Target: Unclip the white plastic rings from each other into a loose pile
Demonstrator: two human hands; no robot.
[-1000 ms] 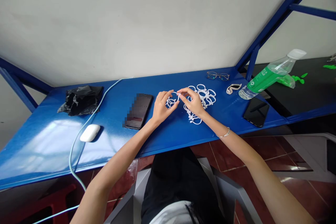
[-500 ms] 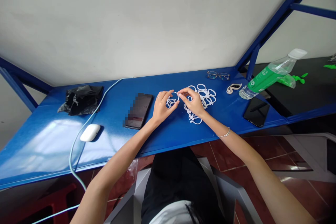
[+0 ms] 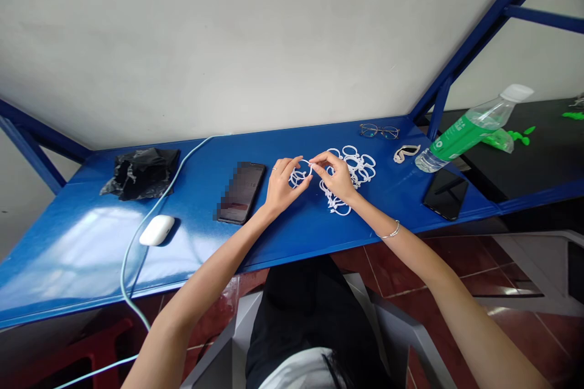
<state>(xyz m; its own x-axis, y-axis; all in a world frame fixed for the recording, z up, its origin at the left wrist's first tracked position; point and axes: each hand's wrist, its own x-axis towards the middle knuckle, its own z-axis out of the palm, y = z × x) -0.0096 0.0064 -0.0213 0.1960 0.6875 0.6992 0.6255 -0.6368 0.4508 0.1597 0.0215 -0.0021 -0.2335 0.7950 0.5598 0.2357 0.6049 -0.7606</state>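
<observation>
Between my two hands is a thin white loop (image 3: 305, 161), held just above the blue table. My left hand (image 3: 281, 185) curves around its left side, with fingertips at its upper edge and the thumb near its lower right. With thumb and forefinger, my right hand (image 3: 336, 175) pinches the loop at a small knob on its right side. More white loops (image 3: 297, 179) show under my left hand's fingers; whether they touch the hand I cannot tell. A loose pile of several similar loops (image 3: 350, 152) lies around and partly beneath my right hand.
On the blue table (image 3: 292, 237), a phone (image 3: 241, 193), white earbud case (image 3: 157, 231), pale cable (image 3: 150, 213) and black plastic bag (image 3: 143, 173) lie leftward. Glasses (image 3: 379, 131), a white strap-like item (image 3: 405, 153), a bottle (image 3: 465, 134) and another phone (image 3: 446, 194) are rightward.
</observation>
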